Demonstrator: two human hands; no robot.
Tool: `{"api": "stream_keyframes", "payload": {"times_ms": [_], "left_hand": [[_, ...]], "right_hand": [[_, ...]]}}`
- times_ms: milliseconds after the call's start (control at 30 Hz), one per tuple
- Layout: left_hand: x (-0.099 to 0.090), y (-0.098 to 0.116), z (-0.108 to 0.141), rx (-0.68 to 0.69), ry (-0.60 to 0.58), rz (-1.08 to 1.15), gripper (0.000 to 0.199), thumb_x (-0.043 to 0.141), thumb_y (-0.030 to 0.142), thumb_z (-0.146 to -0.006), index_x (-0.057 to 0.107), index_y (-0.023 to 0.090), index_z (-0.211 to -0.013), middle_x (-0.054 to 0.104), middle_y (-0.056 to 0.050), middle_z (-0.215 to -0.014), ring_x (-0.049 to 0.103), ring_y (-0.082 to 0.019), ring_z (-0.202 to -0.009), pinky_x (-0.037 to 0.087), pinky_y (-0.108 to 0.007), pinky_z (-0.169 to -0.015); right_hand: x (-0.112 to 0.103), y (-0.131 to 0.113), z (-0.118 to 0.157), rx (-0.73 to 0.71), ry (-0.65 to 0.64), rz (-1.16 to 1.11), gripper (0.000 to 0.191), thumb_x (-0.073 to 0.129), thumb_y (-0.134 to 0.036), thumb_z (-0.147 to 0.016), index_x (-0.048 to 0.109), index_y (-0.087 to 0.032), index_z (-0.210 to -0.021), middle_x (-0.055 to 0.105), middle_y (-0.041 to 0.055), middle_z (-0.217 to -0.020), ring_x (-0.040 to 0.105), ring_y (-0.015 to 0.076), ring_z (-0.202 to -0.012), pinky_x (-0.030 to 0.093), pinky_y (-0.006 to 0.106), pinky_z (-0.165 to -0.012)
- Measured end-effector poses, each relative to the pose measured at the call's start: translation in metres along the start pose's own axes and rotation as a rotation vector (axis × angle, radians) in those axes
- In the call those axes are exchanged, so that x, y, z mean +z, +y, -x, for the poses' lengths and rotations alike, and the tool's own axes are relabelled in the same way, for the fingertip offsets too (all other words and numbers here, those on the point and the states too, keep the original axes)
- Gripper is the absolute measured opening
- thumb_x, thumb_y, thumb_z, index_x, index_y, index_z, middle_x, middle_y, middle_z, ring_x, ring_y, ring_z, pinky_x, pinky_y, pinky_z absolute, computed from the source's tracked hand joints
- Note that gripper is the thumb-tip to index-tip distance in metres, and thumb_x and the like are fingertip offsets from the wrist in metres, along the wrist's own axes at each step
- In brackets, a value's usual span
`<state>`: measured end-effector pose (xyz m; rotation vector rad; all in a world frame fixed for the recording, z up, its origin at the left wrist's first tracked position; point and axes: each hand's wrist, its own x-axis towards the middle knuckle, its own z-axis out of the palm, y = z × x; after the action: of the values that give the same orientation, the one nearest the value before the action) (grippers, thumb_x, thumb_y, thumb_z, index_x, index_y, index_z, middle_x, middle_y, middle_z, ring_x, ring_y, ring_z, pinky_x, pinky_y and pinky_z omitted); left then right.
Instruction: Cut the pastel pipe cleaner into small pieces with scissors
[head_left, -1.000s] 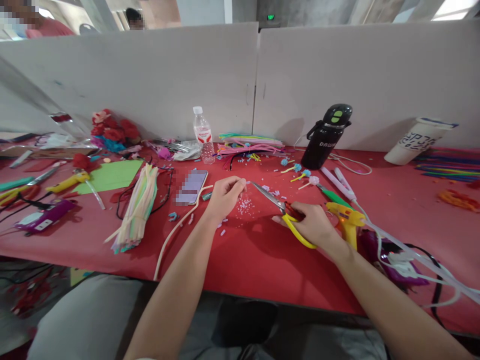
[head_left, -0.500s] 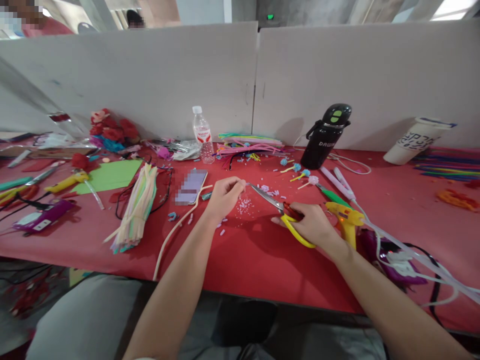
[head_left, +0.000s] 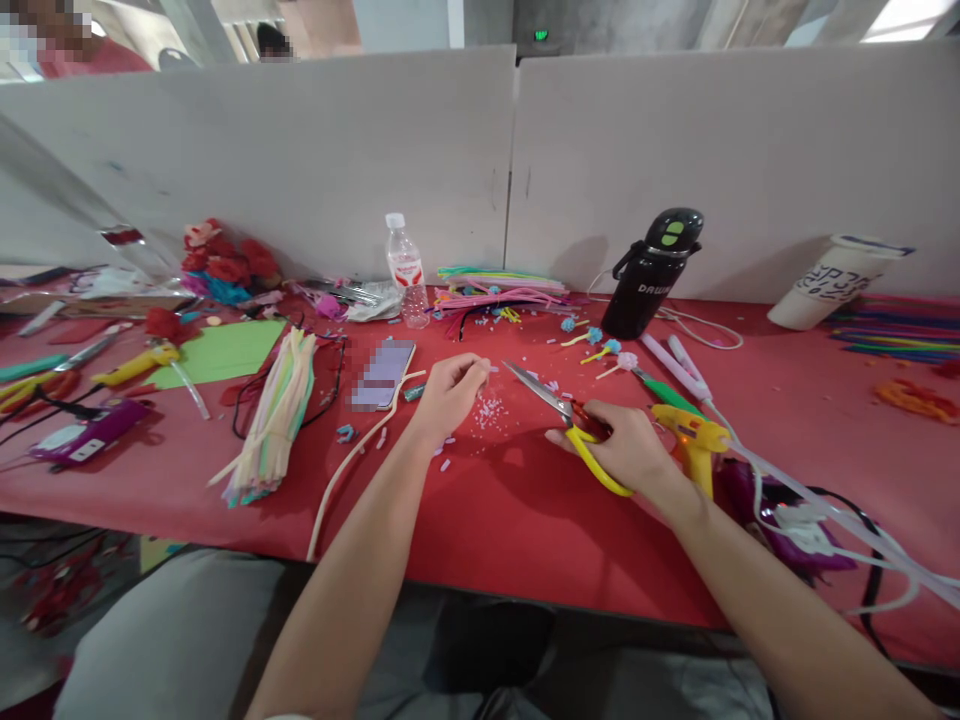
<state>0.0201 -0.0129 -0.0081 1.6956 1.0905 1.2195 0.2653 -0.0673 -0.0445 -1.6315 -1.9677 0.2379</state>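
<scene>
My right hand (head_left: pixel 619 440) is wrapped round the yellow and red handles of the scissors (head_left: pixel 541 390), whose blades point up and left toward my other hand. My left hand (head_left: pixel 457 385) is pinched, with a tiny pale pink piece (head_left: pixel 489 367) at its fingertips. A small gap lies between the scissor tips and that piece. Below the fingertips, fine pink clippings (head_left: pixel 491 412) are scattered on the red table (head_left: pixel 480 520). Short pink pieces lie behind the blades and near my left wrist.
A phone (head_left: pixel 384 374) and a bundle of pale strips (head_left: pixel 276 420) lie left. A clear bottle (head_left: pixel 407 275) and black flask (head_left: pixel 649 275) stand behind. At right are a yellow glue gun (head_left: pixel 694 435), cables and a white cup (head_left: pixel 829 283).
My right hand and the scissors have shifted slightly to the right, so the tips are farther from my left fingertips. My left hand has barely moved.
</scene>
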Motion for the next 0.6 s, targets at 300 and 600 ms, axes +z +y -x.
{"api": "stream_keyframes", "payload": {"times_ms": [300,600], "left_hand": [[0.0005,0.0044,-0.0001,-0.015,-0.025,-0.017,0.035,0.046,0.034,-0.088,0.045,0.018,-0.057,0.042,0.003,-0.051,0.040,-0.010,-0.049,0.030,-0.024,-0.050],[0.0005,0.0041,0.0004,0.001,-0.046,-0.006,0.035,0.045,0.034,-0.090,0.046,0.018,-0.058,0.043,0.003,-0.052,0.041,-0.010,-0.050,0.031,-0.024,-0.051]], "right_hand": [[0.0000,-0.0028,-0.0003,-0.030,-0.016,-0.025,0.054,0.065,-0.063,-0.070,0.036,-0.019,-0.057,0.037,-0.0048,-0.050,0.024,0.0092,-0.051,0.023,0.023,-0.046],[-0.0003,-0.0023,-0.0003,-0.029,-0.026,-0.035,0.055,0.064,-0.064,-0.070,0.035,-0.019,-0.057,0.036,-0.0047,-0.050,0.024,0.0098,-0.052,0.022,0.023,-0.048]]}}
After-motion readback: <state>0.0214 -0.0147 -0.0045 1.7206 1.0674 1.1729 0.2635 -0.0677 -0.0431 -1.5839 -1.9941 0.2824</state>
